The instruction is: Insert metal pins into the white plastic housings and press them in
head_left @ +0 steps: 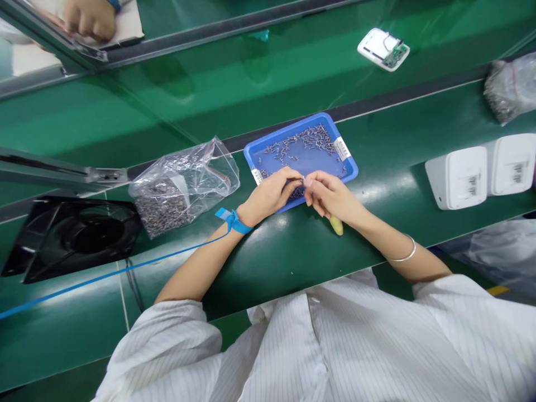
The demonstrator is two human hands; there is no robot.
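Note:
Over the front edge of a blue tray (288,151) holding many small metal screws (316,137), my two hands meet at the fingertips. My left hand (270,192), with a blue wrist strap (238,219), is closed, thumb against forefinger. My right hand (333,195) pinches from the other side, its lower fingers curled and a yellow finger cot (336,225) on one of them. A tiny shiny piece, seemingly a screw (303,179), shows between the fingertips; how each hand grips it is partly hidden. Most screws lie along the tray's far and right sides.
Left of the tray lies a clear bag of screws (163,209), beside a black fan (84,234). White box-shaped devices (458,178) stand at right, near another bag (508,89). An opened white device (383,50) lies beyond. Another person's hand (90,19) rests top left. The strap's blue cord (125,269) crosses the left.

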